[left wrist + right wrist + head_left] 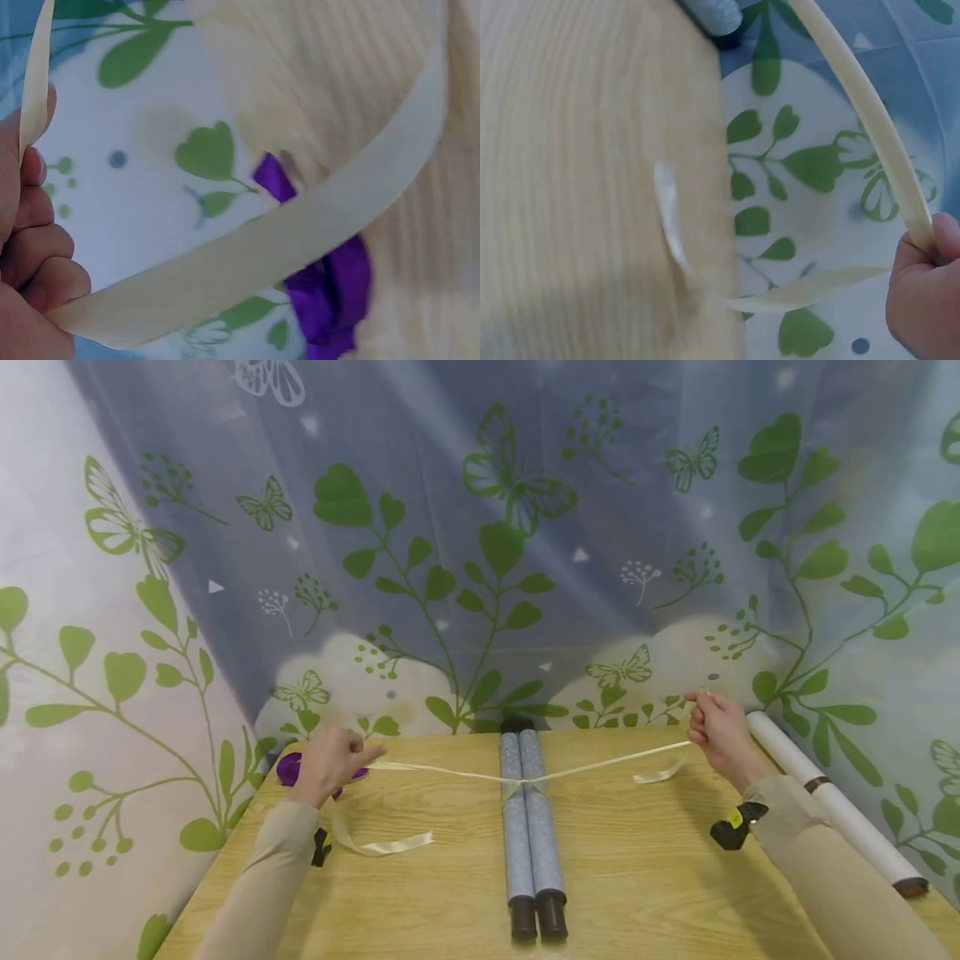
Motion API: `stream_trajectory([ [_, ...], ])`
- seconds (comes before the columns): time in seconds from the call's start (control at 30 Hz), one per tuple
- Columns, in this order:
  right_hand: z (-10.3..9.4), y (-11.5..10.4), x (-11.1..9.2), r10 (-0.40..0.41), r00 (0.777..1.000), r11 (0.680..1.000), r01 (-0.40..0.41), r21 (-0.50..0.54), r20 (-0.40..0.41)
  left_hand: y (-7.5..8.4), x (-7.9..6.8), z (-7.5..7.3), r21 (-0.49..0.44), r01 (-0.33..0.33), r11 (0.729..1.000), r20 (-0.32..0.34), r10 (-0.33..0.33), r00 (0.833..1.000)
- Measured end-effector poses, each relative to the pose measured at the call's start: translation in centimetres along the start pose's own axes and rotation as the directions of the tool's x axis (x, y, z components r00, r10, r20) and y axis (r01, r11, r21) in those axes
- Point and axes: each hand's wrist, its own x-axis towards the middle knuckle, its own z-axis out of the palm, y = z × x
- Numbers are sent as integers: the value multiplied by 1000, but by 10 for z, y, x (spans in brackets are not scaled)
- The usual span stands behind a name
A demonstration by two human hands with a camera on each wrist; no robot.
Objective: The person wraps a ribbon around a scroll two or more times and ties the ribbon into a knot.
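Observation:
A cream ribbon point(615, 767) stretches between both hands and crosses at the middle of two blue-grey rolls point(534, 835) lying side by side on the table. My left hand point(330, 764) grips one length of it at the left, curled fingers around it in the left wrist view, with a loose tail point(247, 266) hanging down. On the right, my right hand point(718, 731) pinches the other length between thumb and fingers; its free tail point(802, 292) droops toward the tabletop. Both rolls have dark brown ends.
A bunched purple ribbon point(288, 768) lies at the table's left back edge, behind my left hand. Along the right side rests a white roll point(840, 802) with a brown band and end. A patterned curtain point(480, 568) rises behind the wooden table point(420, 902).

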Motion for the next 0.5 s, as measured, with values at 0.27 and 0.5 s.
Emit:
stream_trajectory([
  [0.27, -21, 17, -6, 15, 1000, 979, -20, -205, -26, -17, -10, 10, 54, 89, 995, 91, -94, 991],
  [0.5, -34, 37, -10, 65, 989, 892, -116, -437, -132, -22, -11, 19, 81, 132, 988, 199, -146, 969],
])
